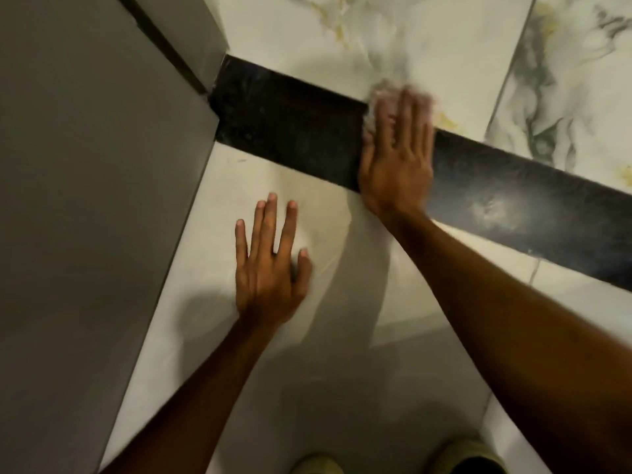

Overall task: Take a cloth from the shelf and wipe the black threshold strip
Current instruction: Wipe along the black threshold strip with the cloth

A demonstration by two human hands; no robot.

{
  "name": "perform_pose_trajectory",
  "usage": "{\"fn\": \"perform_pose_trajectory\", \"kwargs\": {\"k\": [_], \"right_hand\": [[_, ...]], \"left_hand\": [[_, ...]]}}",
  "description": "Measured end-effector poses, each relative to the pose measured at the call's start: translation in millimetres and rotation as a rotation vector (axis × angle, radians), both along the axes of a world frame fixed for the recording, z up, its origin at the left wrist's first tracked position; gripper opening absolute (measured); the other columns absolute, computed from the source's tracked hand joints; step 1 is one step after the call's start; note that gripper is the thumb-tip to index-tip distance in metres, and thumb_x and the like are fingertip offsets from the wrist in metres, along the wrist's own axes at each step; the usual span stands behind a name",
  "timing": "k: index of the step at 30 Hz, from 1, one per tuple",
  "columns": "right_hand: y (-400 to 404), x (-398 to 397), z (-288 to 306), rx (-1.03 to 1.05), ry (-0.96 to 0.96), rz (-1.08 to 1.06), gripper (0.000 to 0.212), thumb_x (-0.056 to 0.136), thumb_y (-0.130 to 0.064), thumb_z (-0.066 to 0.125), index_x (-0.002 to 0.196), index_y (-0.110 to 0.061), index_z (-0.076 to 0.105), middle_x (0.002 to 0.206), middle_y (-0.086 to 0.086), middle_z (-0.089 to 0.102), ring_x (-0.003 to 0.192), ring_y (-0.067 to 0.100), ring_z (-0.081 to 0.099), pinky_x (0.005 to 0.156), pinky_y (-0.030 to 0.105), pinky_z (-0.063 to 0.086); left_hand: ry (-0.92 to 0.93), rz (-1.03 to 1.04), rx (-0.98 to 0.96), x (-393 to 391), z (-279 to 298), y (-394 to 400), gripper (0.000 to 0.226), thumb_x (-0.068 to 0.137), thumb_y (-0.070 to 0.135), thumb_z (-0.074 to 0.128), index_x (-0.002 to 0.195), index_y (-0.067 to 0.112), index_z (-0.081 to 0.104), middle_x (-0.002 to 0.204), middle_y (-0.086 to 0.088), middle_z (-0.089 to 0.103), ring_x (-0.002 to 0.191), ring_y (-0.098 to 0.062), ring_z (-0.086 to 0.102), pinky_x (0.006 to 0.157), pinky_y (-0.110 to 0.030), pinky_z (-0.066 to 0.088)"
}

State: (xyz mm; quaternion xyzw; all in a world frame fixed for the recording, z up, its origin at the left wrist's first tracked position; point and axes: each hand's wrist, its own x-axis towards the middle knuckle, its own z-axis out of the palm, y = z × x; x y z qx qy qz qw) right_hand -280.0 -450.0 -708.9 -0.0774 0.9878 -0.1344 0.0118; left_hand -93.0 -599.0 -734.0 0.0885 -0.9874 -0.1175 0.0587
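- The black threshold strip (290, 131) is seen running across the floor from about 10 o'clock, where it meets the grey wall (85, 183), down toward 3 o'clock at the right edge of the view.
- The right hand (396, 159) is laid palm-down across the strip, a little right of the view's centre, toward 1 o'clock.
- Its fingers (408, 114) are stretched out flat and held close together, pointing toward 12 o'clock; they are blurred, so finer detail cannot be told.
- A pale cloth (371, 112) is pressed under those fingers; only its rumpled edge is shown, at the fingertips and along the left side of the hand, at the far edge of the strip.
- The cloth is pinned flat against the strip rather than being bunched in a fist.
- The left hand (270, 265) is rested palm-down on the plain white floor tile (342, 388) at about 7 o'clock from the right hand, on the near side of the strip and well apart from it.
- Its fingers are spread apart, with the thumb set out to the right; nothing is held under it.
- Marbled tiles (427, 39) with grey and yellow veining are seen beyond the strip, from 12 to 2 o'clock.
- A bright reflection is carried on the strip at about 3 o'clock.
- The toes of two pale shoes (316, 465) are shown at 6 o'clock, at the bottom edge.
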Motion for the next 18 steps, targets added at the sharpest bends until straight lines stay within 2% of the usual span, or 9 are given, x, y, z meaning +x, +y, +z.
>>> {"fn": "perform_pose_trajectory", "kwargs": {"k": [3, 6, 8, 10, 11, 14, 16, 18], "right_hand": [[-45.7, 16.2, 1.9, -0.038, 0.005, 0.289, 0.061, 0.119, -0.036, 0.028, 0.175, -0.016, 0.018, 0.184, 0.016, 0.014, 0.172, 0.035, 0.011, 0.143, 0.052, 0.013], [-19.8, 64.0, 4.1, 0.018, -0.041, 0.456, 0.061, 0.119, -0.039, 0.029, 0.175, -0.020, 0.017, 0.185, 0.012, 0.010, 0.173, 0.030, 0.006, 0.143, 0.052, 0.012], [16.8, 83.4, 5.8, 0.030, -0.058, 0.442, 0.061, 0.118, -0.042, 0.030, 0.175, -0.025, 0.017, 0.185, 0.007, 0.008, 0.173, 0.023, -0.003, 0.144, 0.044, 0.000], [42.5, 85.4, 8.0, 0.064, -0.102, 0.329, 0.062, 0.117, -0.045, 0.026, 0.176, -0.028, 0.014, 0.186, 0.005, 0.005, 0.173, 0.020, -0.007, 0.141, 0.035, -0.010], [44.8, 80.4, 8.8, 0.094, -0.092, 0.260, 0.063, 0.117, -0.044, 0.026, 0.176, -0.027, 0.015, 0.186, 0.006, 0.006, 0.173, 0.022, -0.004, 0.141, 0.035, -0.009], [13.4, 45.3, 8.5, 0.091, -0.035, 0.084, 0.062, 0.117, -0.040, 0.028, 0.176, -0.021, 0.016, 0.185, 0.014, 0.010, 0.173, 0.034, 0.006, 0.142, 0.046, 0.005], [-28.3, 12.7, 7.1, 0.026, -0.022, 0.084, 0.062, 0.119, -0.042, 0.025, 0.176, -0.021, 0.015, 0.185, 0.014, 0.009, 0.172, 0.037, 0.005, 0.142, 0.050, 0.005], [-68.6, -10.6, 5.0, -0.012, -0.014, 0.175, 0.062, 0.118, -0.043, 0.025, 0.175, -0.020, 0.018, 0.184, 0.014, 0.011, 0.172, 0.037, 0.006, 0.142, 0.048, 0.004]], "left_hand": [[-0.050, 0.095, 0.013, -1.3, 3.2, 1.0, 0.068, 0.110, 0.045, 0.028, 0.172, 0.016, 0.032, 0.181, -0.014, 0.024, 0.169, -0.030, 0.021, 0.139, -0.056, 0.014], [-0.101, 0.079, 0.016, -1.5, 3.4, -1.0, 0.068, 0.111, 0.044, 0.032, 0.173, 0.017, 0.026, 0.182, -0.013, 0.019, 0.170, -0.031, 0.018, 0.138, -0.060, 0.015], [-0.108, 0.083, 0.036, -1.4, 3.1, -2.4, 0.069, 0.111, 0.043, 0.036, 0.174, 0.016, 0.025, 0.183, -0.012, 0.017, 0.170, -0.030, 0.016, 0.137, -0.061, 0.015], [-0.107, 0.096, 0.061, -2.7, 3.2, -1.5, 0.069, 0.111, 0.042, 0.037, 0.174, 0.017, 0.025, 0.183, -0.011, 0.015, 0.171, -0.028, 0.015, 0.138, -0.060, 0.015], [-0.102, 0.109, 0.066, -3.3, 3.4, -1.5, 0.068, 0.112, 0.043, 0.035, 0.173, 0.017, 0.025, 0.183, -0.011, 0.016, 0.171, -0.028, 0.015, 0.138, -0.060, 0.015], [-0.075, 0.153, 0.053, -5.3, -1.3, -1.8, 0.068, 0.112, 0.047, 0.030, 0.173, 0.018, 0.026, 0.183, -0.010, 0.018, 0.170, -0.027, 0.015, 0.139, -0.057, 0.014], [-0.045, 0.177, 0.054, -3.9, -4.7, -2.1, 0.068, 0.112, 0.048, 0.029, 0.174, 0.020, 0.024, 0.184, -0.009, 0.017, 0.171, -0.024, 0.013, 0.140, -0.054, 0.009], [-0.016, 0.213, 0.069, -4.1, -9.1, -2.6, 0.067, 0.112, 0.047, 0.030, 0.174, 0.021, 0.025, 0.184, -0.008, 0.017, 0.171, -0.023, 0.012, 0.140, -0.052, 0.005]]}}
